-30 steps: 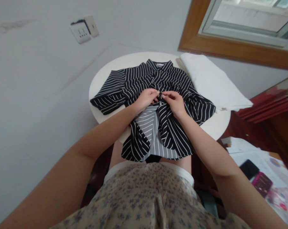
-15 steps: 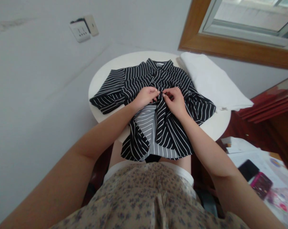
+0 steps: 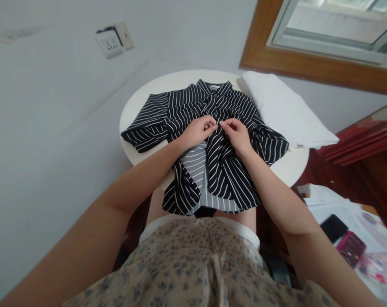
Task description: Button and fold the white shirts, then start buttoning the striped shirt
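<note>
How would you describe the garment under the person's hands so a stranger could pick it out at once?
Find the round white table against the wall. The striped shirt lies spread across it, collar away from the person, hem hanging off the near edge. Unlike the plain white folded cloth beside it, it is black with thin white stripes.

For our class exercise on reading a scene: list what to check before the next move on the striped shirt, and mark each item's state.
1. Left hand pinching the striped shirt front: ok.
2. Right hand pinching the facing edge: ok.
3. Fingertips of both hands meeting at the placket: ok.
4. Button seated in its hole: cannot tell, too small.
5. Collar lying on the round table: ok.
6. Hem fully on the table: not ok, it hangs over the near edge.
</note>
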`<state>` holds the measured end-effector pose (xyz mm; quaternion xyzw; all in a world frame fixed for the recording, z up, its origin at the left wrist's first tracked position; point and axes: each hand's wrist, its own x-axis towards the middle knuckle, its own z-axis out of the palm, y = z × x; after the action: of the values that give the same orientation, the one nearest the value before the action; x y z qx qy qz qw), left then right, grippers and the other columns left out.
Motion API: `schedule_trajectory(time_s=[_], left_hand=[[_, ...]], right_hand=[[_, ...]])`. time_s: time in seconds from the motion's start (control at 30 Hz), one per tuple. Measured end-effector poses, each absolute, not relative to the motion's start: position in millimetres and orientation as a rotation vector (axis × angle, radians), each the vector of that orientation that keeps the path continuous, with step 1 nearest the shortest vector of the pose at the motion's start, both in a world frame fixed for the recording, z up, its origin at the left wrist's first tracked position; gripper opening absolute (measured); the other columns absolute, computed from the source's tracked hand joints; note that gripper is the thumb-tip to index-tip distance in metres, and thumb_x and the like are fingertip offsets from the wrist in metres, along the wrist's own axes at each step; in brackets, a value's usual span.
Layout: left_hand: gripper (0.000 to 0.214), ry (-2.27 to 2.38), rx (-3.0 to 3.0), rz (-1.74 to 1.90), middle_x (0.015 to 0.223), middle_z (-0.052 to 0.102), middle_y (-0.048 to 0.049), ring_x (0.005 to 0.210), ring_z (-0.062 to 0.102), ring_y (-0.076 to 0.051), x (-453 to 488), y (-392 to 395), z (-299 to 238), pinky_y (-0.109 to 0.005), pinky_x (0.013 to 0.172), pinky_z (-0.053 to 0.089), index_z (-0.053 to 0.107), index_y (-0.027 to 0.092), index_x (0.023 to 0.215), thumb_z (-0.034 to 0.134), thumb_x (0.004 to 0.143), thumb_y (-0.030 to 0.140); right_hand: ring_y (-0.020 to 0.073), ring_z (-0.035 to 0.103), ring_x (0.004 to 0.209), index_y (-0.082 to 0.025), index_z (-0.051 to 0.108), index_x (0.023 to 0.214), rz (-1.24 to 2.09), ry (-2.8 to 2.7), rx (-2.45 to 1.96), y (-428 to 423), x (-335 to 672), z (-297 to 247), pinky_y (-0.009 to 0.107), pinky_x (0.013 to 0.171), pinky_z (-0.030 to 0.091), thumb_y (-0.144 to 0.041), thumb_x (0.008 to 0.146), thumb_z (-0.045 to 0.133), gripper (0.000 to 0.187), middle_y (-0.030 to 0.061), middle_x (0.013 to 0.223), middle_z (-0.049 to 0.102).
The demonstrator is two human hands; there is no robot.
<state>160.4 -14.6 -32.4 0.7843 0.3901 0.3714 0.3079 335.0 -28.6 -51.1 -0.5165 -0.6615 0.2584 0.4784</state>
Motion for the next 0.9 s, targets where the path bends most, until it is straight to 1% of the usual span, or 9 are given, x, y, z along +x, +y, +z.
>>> schedule_trajectory(time_s=[0.13,0.2,0.27,0.33,0.43,0.53,0.63,0.77,0.9], left_hand=[[0.016,1.077,2.13,0.724,0.081,0.066,-0.0019,0.073,0.059,-0.011,141,-12,-19,-0.02,0.071,0.042,0.064,0.017,0.092,0.055,0.085,0.029],[0.018,1.093,2.155,0.547,0.077,0.066,-0.0016,0.072,0.058,-0.012,130,-11,-11,-0.021,0.069,0.041,0.066,0.017,0.09,0.058,0.082,0.031],[0.017,1.1,2.155,0.418,0.073,0.065,-0.0008,0.07,0.058,-0.013,121,-9,-5,-0.021,0.066,0.039,0.068,0.018,0.086,0.061,0.078,0.031],[0.014,1.11,2.119,0.345,0.065,0.061,0.0008,0.064,0.056,-0.013,115,-8,-1,-0.02,0.063,0.038,0.068,0.019,0.079,0.064,0.074,0.031],[0.013,1.118,2.058,0.342,0.056,0.053,0.0028,0.056,0.052,-0.012,106,-6,0,-0.021,0.057,0.036,0.064,0.021,0.067,0.067,0.07,0.033],[0.015,1.076,2.059,0.331,0.058,0.054,0.0023,0.057,0.053,-0.013,97,-4,1,-0.021,0.057,0.037,0.062,0.021,0.066,0.07,0.068,0.034],[0.011,1.102,2.076,0.36,0.066,0.059,0.0005,0.066,0.057,-0.014,94,-5,6,-0.02,0.063,0.039,0.066,0.02,0.074,0.07,0.069,0.029],[0.012,1.103,2.035,0.457,0.07,0.062,-0.0011,0.075,0.06,-0.015,102,-14,15,-0.02,0.068,0.041,0.069,0.019,0.082,0.066,0.072,0.024],[0.01,1.098,1.89,0.422,0.064,0.062,0.0007,0.069,0.062,-0.014,110,-25,18,-0.019,0.064,0.044,0.07,0.022,0.078,0.068,0.071,0.029]], right_hand=[[0.0164,0.053,0.078,-0.021,0.065,0.096,0.406,-1.73,-1.282,-37,345,-37,0.032,0.076,0.044,-0.039,0.088,0.056,0.022,0.0035,0.087,0.061],[0.0163,0.054,0.08,-0.021,0.066,0.099,0.393,-1.782,-1.237,-46,347,-26,0.032,0.075,0.043,-0.039,0.09,0.054,0.024,0.0042,0.092,0.062],[0.0156,0.055,0.079,-0.022,0.068,0.101,0.474,-1.875,-1.162,-56,345,-16,0.03,0.074,0.043,-0.041,0.092,0.05,0.027,0.0034,0.092,0.064],[0.0146,0.055,0.075,-0.024,0.068,0.107,0.605,-2.026,-1.098,-65,342,-10,0.029,0.071,0.042,-0.043,0.093,0.049,0.03,0.0014,0.087,0.065],[0.0135,0.055,0.068,-0.025,0.067,0.11,0.743,-2.287,-1.07,-70,337,-13,0.028,0.068,0.04,-0.039,0.091,0.054,0.027,-0.0014,0.076,0.064],[0.0135,0.053,0.064,-0.023,0.067,0.103,0.736,-2.42,-1.129,-66,338,-22,0.028,0.066,0.039,-0.026,0.085,0.058,0.02,-0.0023,0.07,0.061],[0.0143,0.052,0.065,-0.021,0.062,0.096,0.706,-2.402,-1.18,-61,344,-25,0.028,0.067,0.04,-0.016,0.08,0.054,0.019,-0.0023,0.07,0.058],[0.0144,0.053,0.071,-0.021,0.057,0.089,0.807,-2.316,-1.135,-58,353,-19,0.028,0.07,0.041,-0.012,0.075,0.048,0.02,-0.0015,0.077,0.058],[0.0137,0.052,0.072,-0.021,0.057,0.081,0.911,-2.338,-1.108,-56,365,-12,0.029,0.072,0.041,-0.01,0.071,0.045,0.019,-0.0016,0.077,0.058]])
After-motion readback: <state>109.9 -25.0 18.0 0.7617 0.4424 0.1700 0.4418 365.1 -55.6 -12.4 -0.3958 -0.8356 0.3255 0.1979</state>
